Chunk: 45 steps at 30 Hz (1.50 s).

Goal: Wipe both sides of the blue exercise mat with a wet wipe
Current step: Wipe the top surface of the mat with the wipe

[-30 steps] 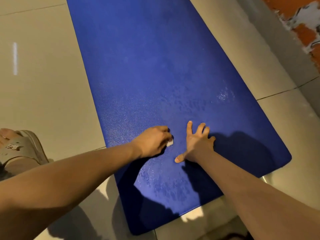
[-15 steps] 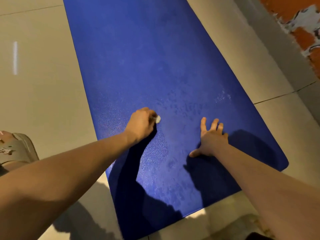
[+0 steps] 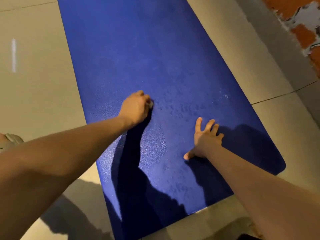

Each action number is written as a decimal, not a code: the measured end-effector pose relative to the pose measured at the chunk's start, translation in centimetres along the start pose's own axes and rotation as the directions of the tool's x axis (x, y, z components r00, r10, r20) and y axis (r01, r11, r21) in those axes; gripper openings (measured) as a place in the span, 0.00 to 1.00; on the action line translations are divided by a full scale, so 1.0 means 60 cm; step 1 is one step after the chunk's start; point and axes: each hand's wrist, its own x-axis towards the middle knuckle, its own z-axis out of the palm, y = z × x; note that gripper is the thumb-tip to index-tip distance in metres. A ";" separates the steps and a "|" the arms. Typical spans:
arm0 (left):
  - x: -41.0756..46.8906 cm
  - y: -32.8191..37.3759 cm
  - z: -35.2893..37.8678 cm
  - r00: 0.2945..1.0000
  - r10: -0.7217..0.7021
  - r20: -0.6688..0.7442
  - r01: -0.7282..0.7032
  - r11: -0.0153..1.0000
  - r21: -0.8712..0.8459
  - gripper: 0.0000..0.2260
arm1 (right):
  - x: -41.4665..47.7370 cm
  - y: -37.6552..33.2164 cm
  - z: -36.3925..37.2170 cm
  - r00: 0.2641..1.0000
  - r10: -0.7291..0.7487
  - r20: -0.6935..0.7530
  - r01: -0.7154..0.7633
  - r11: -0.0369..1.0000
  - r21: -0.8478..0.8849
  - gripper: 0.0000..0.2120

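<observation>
Your left hand (image 3: 134,108) has slid up the mat (image 3: 138,54) | grips wipe (image 3: 151,104) | right hand (image 3: 206,137) splayed flat, pinning mat against sliding.

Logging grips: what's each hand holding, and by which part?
Left hand grips the bunched wet wipe, mostly hidden in its fist; right hand holds nothing, resting open on the mat.

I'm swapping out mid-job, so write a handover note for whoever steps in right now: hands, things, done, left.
Left hand grips the balled wet wipe, pressed on the blue exercise mat.
Right hand lies open, fingers spread, on the mat nearer its end.
The mat lies flat on the tiled floor.
Done: damp patches show on the near part of the upper face.
Left: the far stretch looks dry; whether the underside was wiped cannot be told.
</observation>
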 end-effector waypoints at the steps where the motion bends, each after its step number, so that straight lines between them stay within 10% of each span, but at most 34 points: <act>1: 0.016 -0.009 -0.003 0.993 -0.112 -0.035 0.112 0.994 -0.004 0.08 | 0.001 0.001 0.002 1.000 -0.003 -0.007 0.003 1.000 0.000 0.78; 6: -0.005 0.035 0.019 0.977 -0.212 -0.016 0.209 0.970 -0.125 0.06 | 0.003 0.001 0.007 1.000 -0.004 -0.027 0.004 1.000 0.009 0.77; 10: -0.102 0.084 0.045 0.979 0.151 0.136 -0.123 0.974 -0.191 0.08 | 0.002 -0.002 0.004 0.999 0.008 -0.039 -0.008 1.000 0.004 0.78; 17: -0.102 0.079 0.037 0.738 0.624 0.258 -0.635 0.771 -0.051 0.09 | -0.001 -0.007 -0.003 0.999 0.026 -0.034 -0.026 1.000 -0.006 0.78; 22: 0.017 0.033 0.002 0.983 0.179 -0.034 -0.173 0.976 0.132 0.11 | 0.000 -0.005 0.002 0.998 0.019 -0.055 -0.019 1.000 -0.011 0.79; 27: 0.051 0.028 -0.002 0.987 -0.155 -0.032 0.157 0.987 0.040 0.10 | 0.000 -0.004 0.001 0.999 0.016 -0.052 -0.017 1.000 -0.006 0.78; 32: -0.039 0.089 0.030 0.991 0.068 0.119 -0.054 0.991 -0.120 0.09 | 0.001 -0.007 -0.002 0.999 0.020 -0.036 -0.020 1.000 0.003 0.79; 38: -0.090 0.113 0.033 0.709 0.624 0.328 -0.641 0.765 -0.068 0.10 | -0.001 -0.007 -0.002 0.999 0.026 -0.038 -0.026 1.000 0.002 0.79; 42: -0.014 0.094 0.015 0.814 0.544 0.205 -0.563 0.825 0.046 0.11 | 0.000 -0.007 -0.003 0.999 0.017 -0.036 -0.016 1.000 0.011 0.79; 45: 0.057 0.068 -0.011 0.972 0.207 0.114 -0.223 0.963 0.150 0.12 | -0.001 -0.004 -0.002 0.999 0.015 -0.038 -0.015 1.000 0.005 0.79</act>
